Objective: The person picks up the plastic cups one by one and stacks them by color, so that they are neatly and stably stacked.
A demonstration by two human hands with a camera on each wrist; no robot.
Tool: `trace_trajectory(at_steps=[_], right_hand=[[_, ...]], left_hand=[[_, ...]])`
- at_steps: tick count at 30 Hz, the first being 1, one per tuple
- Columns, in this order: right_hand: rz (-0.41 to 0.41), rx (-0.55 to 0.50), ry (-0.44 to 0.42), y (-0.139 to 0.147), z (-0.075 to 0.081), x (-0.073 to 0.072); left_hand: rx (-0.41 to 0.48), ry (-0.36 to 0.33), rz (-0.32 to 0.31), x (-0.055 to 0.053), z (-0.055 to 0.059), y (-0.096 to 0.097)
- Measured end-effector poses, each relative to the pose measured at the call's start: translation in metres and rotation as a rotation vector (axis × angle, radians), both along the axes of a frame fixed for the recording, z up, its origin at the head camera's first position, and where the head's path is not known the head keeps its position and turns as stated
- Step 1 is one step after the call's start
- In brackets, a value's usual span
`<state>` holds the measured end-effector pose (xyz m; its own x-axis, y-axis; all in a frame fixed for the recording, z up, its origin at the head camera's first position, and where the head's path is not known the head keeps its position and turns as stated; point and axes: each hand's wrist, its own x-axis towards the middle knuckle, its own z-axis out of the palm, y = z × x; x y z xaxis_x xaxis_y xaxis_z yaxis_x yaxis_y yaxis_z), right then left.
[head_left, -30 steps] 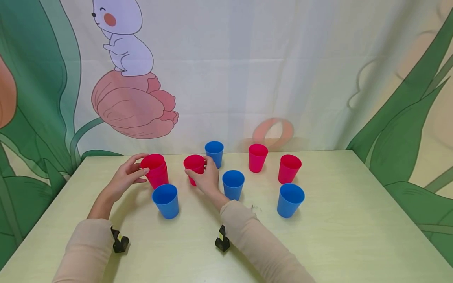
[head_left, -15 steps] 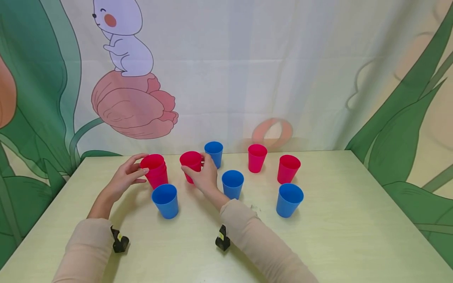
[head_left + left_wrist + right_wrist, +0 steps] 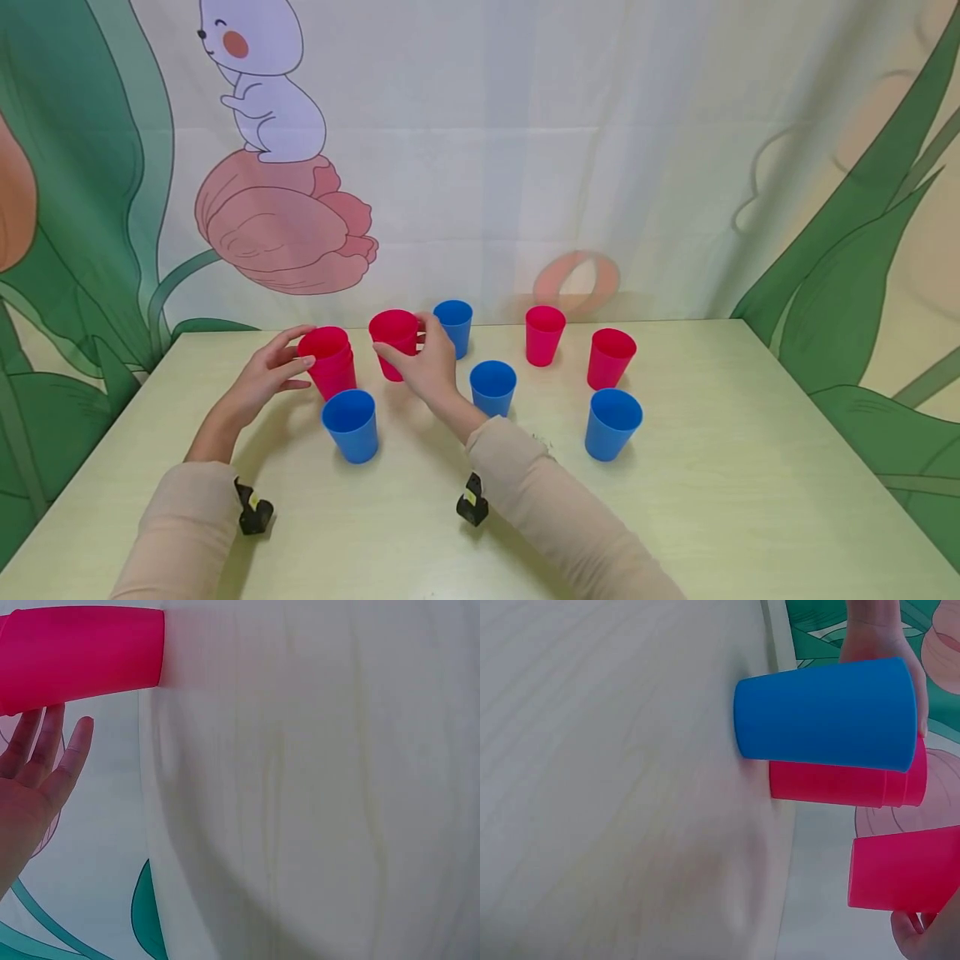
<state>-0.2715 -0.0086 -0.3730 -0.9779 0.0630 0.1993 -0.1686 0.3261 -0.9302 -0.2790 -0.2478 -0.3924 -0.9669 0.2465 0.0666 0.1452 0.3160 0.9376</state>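
Observation:
My left hand (image 3: 260, 377) holds a stack of nested red cups (image 3: 330, 367) near the rim, thumb in front and index finger behind. In the left wrist view, the other fingers (image 3: 73, 754) lie beside the stack (image 3: 82, 656), which stands on the table. A single red cup (image 3: 393, 343) is pinched in my right hand (image 3: 431, 362), upright and raised off the table, just right of the stack. The right wrist view shows this raised red cup (image 3: 904, 870) with its base above the tabletop. Just in front of the stack stands a blue cup (image 3: 352, 427).
Right of my right hand, one blue cup (image 3: 492, 389) stands near the forearm and another blue cup (image 3: 455, 327) behind. Farther right are two red cups, one at the back (image 3: 544, 335) and one nearer (image 3: 611, 358), with a blue cup (image 3: 612, 425) before them. A printed curtain (image 3: 637, 167) hangs behind the table.
My right hand has lifted the single red cup and carried it left, closer to the stack. My left hand has stayed at the stack.

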Motion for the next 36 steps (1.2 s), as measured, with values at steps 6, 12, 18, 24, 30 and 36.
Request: trace_trajectory(at_steps=[6, 12, 18, 24, 30, 36], right_hand=[[0.026, -0.012, 0.017, 0.001, 0.008, 0.001], [0.052, -0.028, 0.027, 0.001, 0.017, 0.0], [0.07, -0.033, 0.042, 0.0, 0.027, -0.001], [0.073, -0.022, 0.057, -0.003, 0.036, -0.001], [0.094, -0.031, 0.074, -0.004, 0.046, -0.001], [0.124, -0.052, 0.093, -0.007, 0.054, 0.0]], left_hand=[[-0.002, 0.001, -0.003, -0.002, -0.002, 0.0], [-0.001, -0.003, -0.004, -0.002, -0.002, 0.0], [0.004, -0.008, -0.016, 0.0, 0.001, 0.0], [0.017, -0.02, -0.015, 0.003, 0.004, 0.001], [0.013, -0.019, -0.015, 0.002, 0.002, 0.0], [0.006, -0.014, -0.012, 0.002, 0.002, 0.001]])
